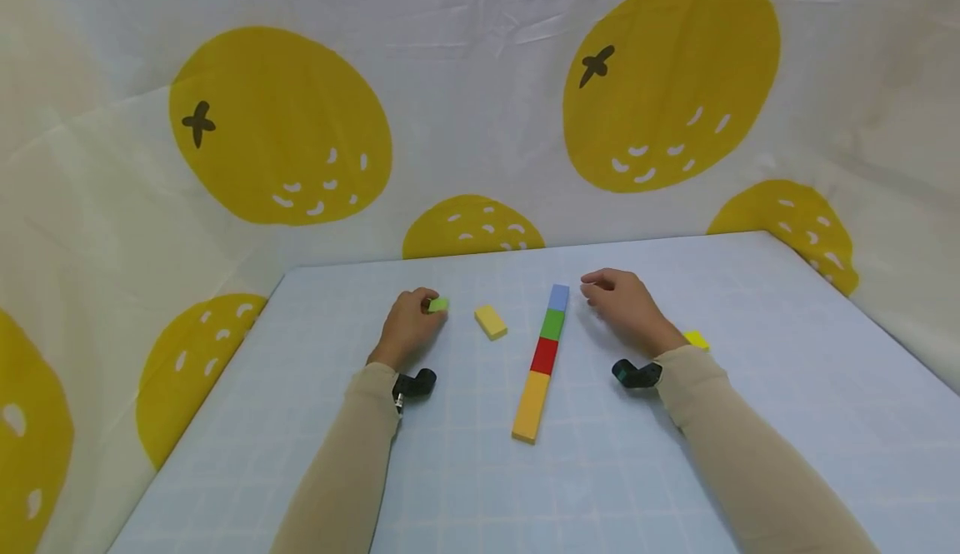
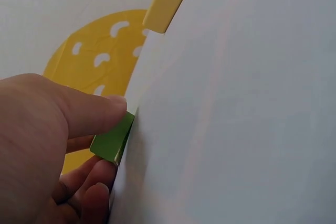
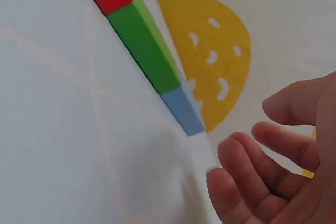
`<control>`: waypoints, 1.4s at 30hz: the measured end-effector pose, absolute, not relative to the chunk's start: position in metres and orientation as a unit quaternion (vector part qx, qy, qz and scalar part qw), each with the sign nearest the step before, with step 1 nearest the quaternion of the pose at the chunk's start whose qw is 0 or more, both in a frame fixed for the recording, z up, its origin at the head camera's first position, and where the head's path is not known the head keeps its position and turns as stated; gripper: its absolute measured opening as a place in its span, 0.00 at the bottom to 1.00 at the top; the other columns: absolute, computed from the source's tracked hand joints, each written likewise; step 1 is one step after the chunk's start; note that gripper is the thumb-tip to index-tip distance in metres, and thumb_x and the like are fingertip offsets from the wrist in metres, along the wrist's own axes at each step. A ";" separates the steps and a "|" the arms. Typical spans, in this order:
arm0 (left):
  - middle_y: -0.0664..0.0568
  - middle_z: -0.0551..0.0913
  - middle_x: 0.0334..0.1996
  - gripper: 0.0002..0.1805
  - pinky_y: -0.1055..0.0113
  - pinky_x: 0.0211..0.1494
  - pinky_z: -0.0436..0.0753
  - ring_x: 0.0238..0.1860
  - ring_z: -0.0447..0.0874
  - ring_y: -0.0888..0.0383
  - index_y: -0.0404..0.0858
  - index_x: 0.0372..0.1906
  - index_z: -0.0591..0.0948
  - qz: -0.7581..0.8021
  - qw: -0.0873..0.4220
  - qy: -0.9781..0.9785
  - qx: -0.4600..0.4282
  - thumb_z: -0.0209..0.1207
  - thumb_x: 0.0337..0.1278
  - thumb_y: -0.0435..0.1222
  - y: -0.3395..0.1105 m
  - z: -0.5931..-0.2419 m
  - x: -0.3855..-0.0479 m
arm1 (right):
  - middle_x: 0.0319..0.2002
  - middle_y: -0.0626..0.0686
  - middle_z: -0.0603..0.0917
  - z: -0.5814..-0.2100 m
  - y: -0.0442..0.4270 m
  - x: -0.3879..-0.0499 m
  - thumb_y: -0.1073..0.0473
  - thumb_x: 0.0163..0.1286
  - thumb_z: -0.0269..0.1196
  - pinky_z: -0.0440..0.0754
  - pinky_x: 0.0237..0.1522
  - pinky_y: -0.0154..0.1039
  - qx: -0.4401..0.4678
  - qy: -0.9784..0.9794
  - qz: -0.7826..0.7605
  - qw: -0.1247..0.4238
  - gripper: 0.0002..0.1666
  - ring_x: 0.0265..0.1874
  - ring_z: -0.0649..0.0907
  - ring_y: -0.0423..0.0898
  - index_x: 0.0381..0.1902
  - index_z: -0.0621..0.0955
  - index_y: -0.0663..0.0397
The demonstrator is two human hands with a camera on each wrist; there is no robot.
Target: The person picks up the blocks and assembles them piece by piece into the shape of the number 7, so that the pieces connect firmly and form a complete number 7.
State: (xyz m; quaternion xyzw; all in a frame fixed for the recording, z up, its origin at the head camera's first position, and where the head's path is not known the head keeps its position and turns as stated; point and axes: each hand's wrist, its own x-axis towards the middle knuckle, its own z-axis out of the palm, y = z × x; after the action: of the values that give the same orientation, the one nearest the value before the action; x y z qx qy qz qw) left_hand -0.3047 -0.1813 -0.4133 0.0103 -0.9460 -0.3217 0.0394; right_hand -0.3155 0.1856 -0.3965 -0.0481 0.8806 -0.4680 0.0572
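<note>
A small green block is pinched between the thumb and fingers of my left hand, low at the table on the left. Just right of that hand lies a pale yellow block. A row of blocks runs away from me in the middle: an orange one nearest, then a red one, a green one and a blue one at the far end. Beside the blue end, my right hand hovers with loosely bent fingers and nothing in them.
Partly hidden behind the right wrist is a bright yellow block. The white table carries a faint grid. A curtain with large yellow fruit prints hangs behind it and at the sides. Each wrist wears a black camera mount.
</note>
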 end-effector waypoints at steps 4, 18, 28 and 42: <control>0.43 0.78 0.51 0.22 0.52 0.56 0.76 0.49 0.75 0.48 0.37 0.60 0.79 -0.329 0.048 -0.943 0.013 0.64 0.64 0.41 -0.182 -0.414 -0.302 | 0.55 0.55 0.81 -0.391 0.197 -0.309 0.46 0.77 0.55 0.80 0.53 0.47 -0.061 0.872 -0.483 0.043 0.26 0.49 0.81 0.52 0.64 0.77 0.55; 0.50 0.82 0.50 0.19 0.52 0.55 0.76 0.49 0.79 0.51 0.45 0.53 0.80 -0.357 0.064 -0.932 0.009 0.67 0.61 0.48 -0.184 -0.418 -0.304 | 0.54 0.61 0.82 -0.381 0.237 -0.290 0.45 0.79 0.53 0.83 0.49 0.39 -0.057 0.888 -0.456 0.020 0.28 0.50 0.81 0.54 0.63 0.76 0.59; 0.48 0.82 0.49 0.20 0.54 0.52 0.77 0.48 0.81 0.51 0.42 0.54 0.81 -0.379 0.077 -0.922 0.006 0.67 0.62 0.47 -0.185 -0.416 -0.303 | 0.54 0.61 0.82 -0.384 0.263 -0.286 0.44 0.78 0.54 0.82 0.44 0.33 -0.055 0.895 -0.442 0.007 0.28 0.49 0.82 0.55 0.64 0.76 0.58; 0.46 0.81 0.50 0.20 0.55 0.53 0.78 0.48 0.80 0.50 0.40 0.53 0.80 -0.458 0.068 -0.886 -0.001 0.70 0.58 0.40 -0.183 -0.417 -0.307 | 0.55 0.61 0.81 -0.393 0.294 -0.275 0.37 0.76 0.53 0.81 0.42 0.27 -0.013 0.905 -0.425 0.005 0.34 0.50 0.81 0.55 0.65 0.75 0.58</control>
State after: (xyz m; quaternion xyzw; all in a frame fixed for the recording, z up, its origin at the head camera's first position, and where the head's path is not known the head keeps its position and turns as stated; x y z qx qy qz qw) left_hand -0.3074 -0.1829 -0.4170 -0.0014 -0.8863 -0.4581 0.0679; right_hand -0.2753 0.2938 -0.3929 -0.0126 0.9052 -0.4247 0.0049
